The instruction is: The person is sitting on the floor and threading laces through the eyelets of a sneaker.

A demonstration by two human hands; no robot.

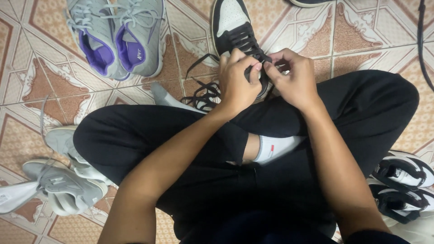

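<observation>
Grey pair w/ purple lining [118,38] at 11 o'clock, grey shoes [63,178] at 8, on tiled floor [361,31]. Left hand [238,81] & right hand [294,77] at 12, both pinched shut on black lace [250,72] of black-white sneaker [235,31]. Black-white pair [402,180] at 4.

you sit cross-legged on the tiled floor [370,40]. the laced sneaker [233,27] stands in front of your knees, and your left hand [237,81] and right hand [294,79] meet on its lace [203,92]. a pair of sneakers [120,36] lies far left in front, another pair [63,174] beside your left leg, a third pair [402,185] beside your right leg.
</observation>
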